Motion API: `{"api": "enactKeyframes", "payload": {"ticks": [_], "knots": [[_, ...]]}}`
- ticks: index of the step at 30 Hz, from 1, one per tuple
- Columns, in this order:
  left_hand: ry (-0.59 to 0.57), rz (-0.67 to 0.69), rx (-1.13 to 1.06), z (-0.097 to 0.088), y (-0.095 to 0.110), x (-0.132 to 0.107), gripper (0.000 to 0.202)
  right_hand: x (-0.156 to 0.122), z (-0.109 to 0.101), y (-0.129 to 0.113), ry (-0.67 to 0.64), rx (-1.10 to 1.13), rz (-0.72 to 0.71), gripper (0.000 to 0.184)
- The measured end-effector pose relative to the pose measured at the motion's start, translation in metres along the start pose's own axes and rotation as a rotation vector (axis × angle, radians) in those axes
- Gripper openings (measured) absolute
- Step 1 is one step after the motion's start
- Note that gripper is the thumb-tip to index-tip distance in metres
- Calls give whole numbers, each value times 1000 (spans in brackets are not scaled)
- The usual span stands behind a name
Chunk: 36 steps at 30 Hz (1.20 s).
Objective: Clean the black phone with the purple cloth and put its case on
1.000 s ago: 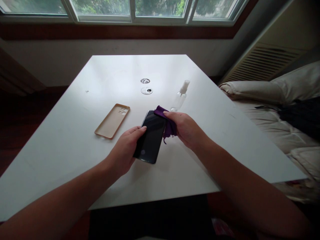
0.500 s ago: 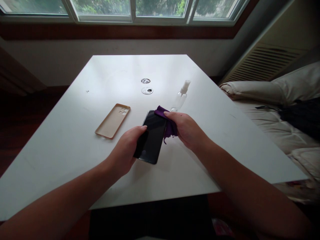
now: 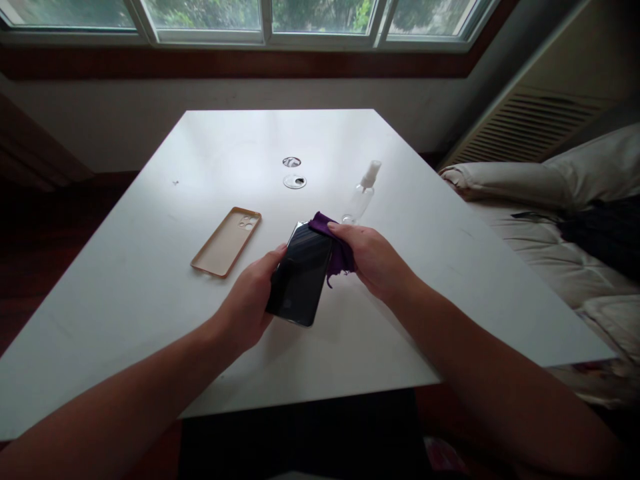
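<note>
Above the white rectangular table (image 3: 150,280), the slim black glass-fronted phone (image 3: 300,280), long axis pointing away and slightly right, is gripped along its left edge by the left hand (image 3: 250,300), while the right hand (image 3: 373,260) pinches a small purple cloth (image 3: 340,257) against its far right edge.

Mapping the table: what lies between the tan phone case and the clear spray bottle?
The far end of the black smartphone and the purple cloth, in head view.
</note>
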<state>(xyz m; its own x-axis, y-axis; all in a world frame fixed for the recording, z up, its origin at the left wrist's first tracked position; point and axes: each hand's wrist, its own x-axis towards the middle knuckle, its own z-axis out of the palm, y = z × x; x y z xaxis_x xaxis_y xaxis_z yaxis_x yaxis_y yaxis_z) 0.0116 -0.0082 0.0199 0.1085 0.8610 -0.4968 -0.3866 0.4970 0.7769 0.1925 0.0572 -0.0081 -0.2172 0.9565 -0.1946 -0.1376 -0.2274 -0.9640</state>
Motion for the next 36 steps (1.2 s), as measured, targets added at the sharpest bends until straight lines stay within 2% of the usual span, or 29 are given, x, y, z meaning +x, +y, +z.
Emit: {"api": "enactKeyframes", "payload": {"ticks": [6, 11, 21, 27, 33, 36], "knots": [[-12, -42, -71, 3, 3, 0, 40, 0, -1, 1, 7, 0, 20, 36], [-11, 27, -35, 2, 0, 1, 41, 1, -1, 0, 26, -6, 3, 33], [-28, 84, 72, 0, -7, -2, 52, -6, 4, 1, 47, -59, -17, 46], [-49, 12, 34, 1, -5, -2, 56, 0, 5, 4, 131, 30, -35, 44], [7, 23, 47, 0, -4, -1, 53, -1, 7, 0, 95, 139, 8, 39], [-9, -30, 49, 1, -3, -2, 54, -3, 8, -3, 80, 181, 38, 37]]}}
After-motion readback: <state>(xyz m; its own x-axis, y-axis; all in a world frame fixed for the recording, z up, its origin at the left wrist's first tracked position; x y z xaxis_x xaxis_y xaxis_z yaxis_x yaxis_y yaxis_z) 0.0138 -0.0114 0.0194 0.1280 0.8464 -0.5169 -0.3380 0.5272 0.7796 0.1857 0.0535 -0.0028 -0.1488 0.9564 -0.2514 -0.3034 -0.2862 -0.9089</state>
